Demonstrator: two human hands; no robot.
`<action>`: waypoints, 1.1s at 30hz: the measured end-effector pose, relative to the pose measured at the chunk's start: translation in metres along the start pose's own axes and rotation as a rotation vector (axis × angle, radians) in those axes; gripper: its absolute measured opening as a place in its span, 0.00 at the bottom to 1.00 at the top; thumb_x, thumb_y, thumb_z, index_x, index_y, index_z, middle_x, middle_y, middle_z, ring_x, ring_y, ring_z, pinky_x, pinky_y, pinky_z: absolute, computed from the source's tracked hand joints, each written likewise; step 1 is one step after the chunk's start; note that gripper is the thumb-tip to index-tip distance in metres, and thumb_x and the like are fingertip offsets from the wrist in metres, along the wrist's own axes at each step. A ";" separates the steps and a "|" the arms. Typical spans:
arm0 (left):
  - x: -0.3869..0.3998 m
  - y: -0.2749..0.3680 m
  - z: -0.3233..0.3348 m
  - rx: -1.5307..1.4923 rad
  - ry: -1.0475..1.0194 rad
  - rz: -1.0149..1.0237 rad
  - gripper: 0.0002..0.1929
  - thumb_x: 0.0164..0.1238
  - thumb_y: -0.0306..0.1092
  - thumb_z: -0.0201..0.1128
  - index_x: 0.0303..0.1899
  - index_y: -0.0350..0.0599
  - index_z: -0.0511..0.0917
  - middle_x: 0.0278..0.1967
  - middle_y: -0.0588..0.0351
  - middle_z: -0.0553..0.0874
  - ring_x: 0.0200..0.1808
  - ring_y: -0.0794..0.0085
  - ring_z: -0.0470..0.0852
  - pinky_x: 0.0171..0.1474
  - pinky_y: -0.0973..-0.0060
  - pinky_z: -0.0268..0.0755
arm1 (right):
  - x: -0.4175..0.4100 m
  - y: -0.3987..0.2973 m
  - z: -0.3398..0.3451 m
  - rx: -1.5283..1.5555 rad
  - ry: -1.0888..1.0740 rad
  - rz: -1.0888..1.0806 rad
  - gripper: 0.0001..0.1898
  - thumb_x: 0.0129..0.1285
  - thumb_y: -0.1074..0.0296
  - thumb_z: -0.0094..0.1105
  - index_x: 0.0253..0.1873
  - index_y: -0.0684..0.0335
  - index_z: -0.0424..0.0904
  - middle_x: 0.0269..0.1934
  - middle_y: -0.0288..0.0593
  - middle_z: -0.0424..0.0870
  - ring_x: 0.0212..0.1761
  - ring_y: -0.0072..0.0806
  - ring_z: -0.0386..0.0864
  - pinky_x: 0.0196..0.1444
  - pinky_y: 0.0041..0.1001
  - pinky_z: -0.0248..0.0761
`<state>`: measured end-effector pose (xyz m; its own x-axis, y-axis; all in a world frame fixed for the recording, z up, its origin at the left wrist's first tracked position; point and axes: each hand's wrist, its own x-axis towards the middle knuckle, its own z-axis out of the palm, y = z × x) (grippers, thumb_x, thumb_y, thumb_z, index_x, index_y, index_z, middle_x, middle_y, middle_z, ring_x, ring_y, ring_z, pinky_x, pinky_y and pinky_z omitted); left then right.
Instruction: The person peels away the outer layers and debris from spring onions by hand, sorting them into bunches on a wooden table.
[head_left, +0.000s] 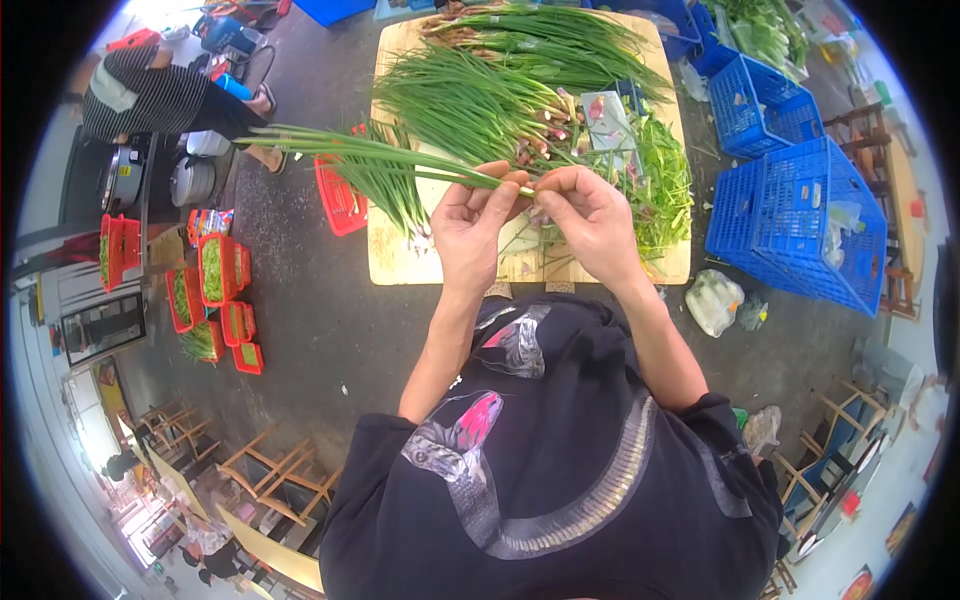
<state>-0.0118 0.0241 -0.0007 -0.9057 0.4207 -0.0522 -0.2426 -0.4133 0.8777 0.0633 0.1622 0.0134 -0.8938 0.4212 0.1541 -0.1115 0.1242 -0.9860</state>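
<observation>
My left hand (474, 225) holds a few long spring onions (375, 155) near their white ends, their green leaves reaching out to the left. The fingers of my right hand (589, 217) pinch at the root end of the stalks, close to my left fingertips. Below both hands lies a wooden board (394, 259). A large heap of spring onions (457, 94) with reddish root ends covers its middle. To the left is a smaller pile of stalks (394, 184) with white bulbs. Loose green trimmings (664, 187) lie along the right side, beside a cleaver-like flat metal blade (609, 124).
Blue plastic crates (787, 210) stand on the right, near a plastic bag (714, 302) on the floor. A red basket (341, 199) touches the board's left side. Farther left are several red baskets of cut greens (217, 270) and a person in a striped top (161, 97).
</observation>
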 end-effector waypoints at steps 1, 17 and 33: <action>0.001 0.001 0.000 -0.007 -0.013 -0.009 0.16 0.73 0.24 0.66 0.59 0.32 0.77 0.49 0.45 0.89 0.50 0.63 0.89 0.54 0.66 0.86 | -0.001 -0.002 -0.001 0.130 -0.018 0.181 0.04 0.71 0.77 0.62 0.47 0.70 0.80 0.40 0.38 0.85 0.40 0.21 0.82 0.42 0.23 0.77; 0.010 0.013 -0.004 -0.041 0.015 0.083 0.20 0.75 0.22 0.62 0.65 0.34 0.74 0.50 0.49 0.88 0.53 0.66 0.87 0.56 0.65 0.87 | -0.013 -0.001 -0.006 -0.018 0.023 0.049 0.03 0.72 0.78 0.59 0.46 0.69 0.80 0.40 0.42 0.84 0.40 0.27 0.82 0.44 0.29 0.77; 0.006 0.014 0.003 -0.004 -0.019 0.075 0.21 0.77 0.25 0.62 0.68 0.35 0.72 0.50 0.52 0.87 0.53 0.69 0.87 0.54 0.70 0.87 | -0.004 -0.012 -0.014 -0.126 -0.041 -0.186 0.14 0.68 0.80 0.62 0.57 0.69 0.81 0.50 0.47 0.84 0.47 0.32 0.86 0.48 0.31 0.79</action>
<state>-0.0199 0.0232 0.0131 -0.9148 0.4034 0.0226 -0.1756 -0.4473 0.8770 0.0743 0.1712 0.0254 -0.8799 0.3443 0.3274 -0.2232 0.3088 -0.9246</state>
